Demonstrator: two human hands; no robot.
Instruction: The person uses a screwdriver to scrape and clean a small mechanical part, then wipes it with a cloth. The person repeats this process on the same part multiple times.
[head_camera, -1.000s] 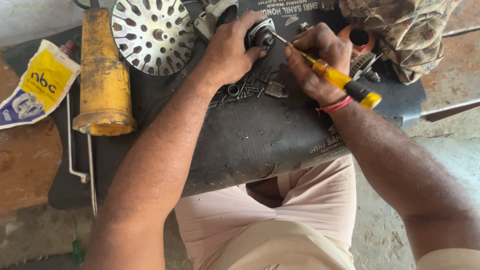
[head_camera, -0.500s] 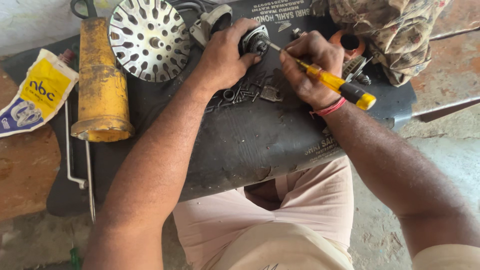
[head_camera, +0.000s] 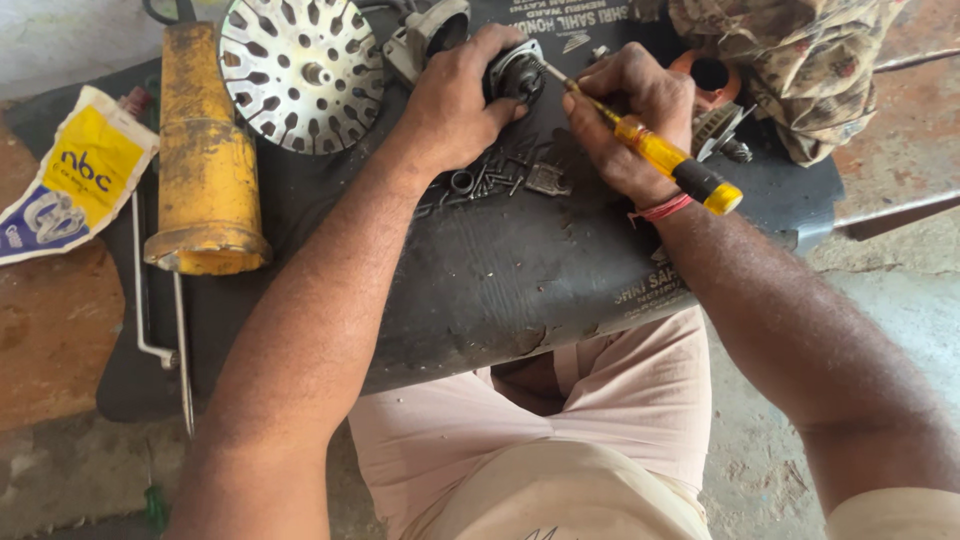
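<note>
My left hand (head_camera: 455, 105) grips a small round dark metal part (head_camera: 516, 72) and steadies it on the black rubber mat (head_camera: 480, 270). My right hand (head_camera: 630, 120) holds a screwdriver with a yellow and black handle (head_camera: 675, 168); its thin shaft points up-left and its tip touches the round part. Several loose screws and a small ring (head_camera: 490, 180) lie on the mat just below both hands.
A perforated metal disc (head_camera: 300, 70) lies at the top left, next to a yellow grease gun (head_camera: 205, 160) with a thin rod. A white and yellow pouch (head_camera: 70, 180) sits at far left. A patterned cloth (head_camera: 800, 70) and an orange-rimmed part (head_camera: 712, 78) lie at right.
The view has shifted slightly. Both hands stay on the round part, and the screwdriver tip remains against it with small wrist movement.
</note>
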